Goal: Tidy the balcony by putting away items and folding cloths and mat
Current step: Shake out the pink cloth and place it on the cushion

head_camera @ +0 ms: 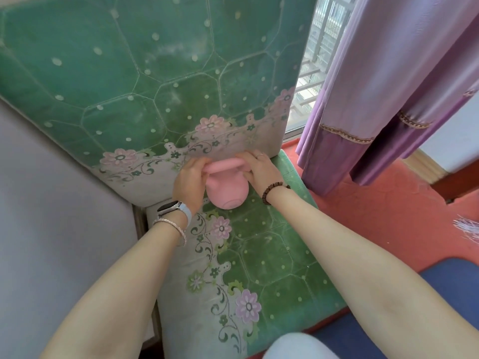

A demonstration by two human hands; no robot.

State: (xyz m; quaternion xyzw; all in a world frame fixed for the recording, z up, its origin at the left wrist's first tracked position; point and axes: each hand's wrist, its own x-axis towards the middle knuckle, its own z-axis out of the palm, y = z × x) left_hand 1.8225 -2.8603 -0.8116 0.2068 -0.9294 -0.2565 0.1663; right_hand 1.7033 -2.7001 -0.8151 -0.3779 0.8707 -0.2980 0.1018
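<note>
My knee point(295, 345): at the bottom edge, in pale cloth, at the near end of the green mat.
Blue pad point(453, 286): on the floor at my right, beside the mat's near corner.
Green mat point(272, 255): the flowered near part lies flat under my forearms; the far part point(129, 60) stands upright against the corner, folded up from the flat part.
My left wrist: a watch point(173, 207) with a pale strap, and a thin bracelet point(171, 226) just behind it.
My right wrist: a string of dark beads point(272, 191); a ring point(260, 156) on one finger.
My left hand point(190, 177): fingers curled round the left end of the kettlebell's handle.
My right hand point(260, 169): fingers curled round the right end of the same handle.
Pink kettlebell point(228, 190): between my two hands, just in front of the mat's fold, tilted so its base faces me; I cannot tell whether it touches the mat.
Grey wall point(51, 203): along my left, beside the mat.
Red carpet point(375, 216): to the right of the mat.
Purple curtain point(388, 86): hangs over the carpet at the right.
Window bars point(318, 47): between the upright mat and the curtain.
</note>
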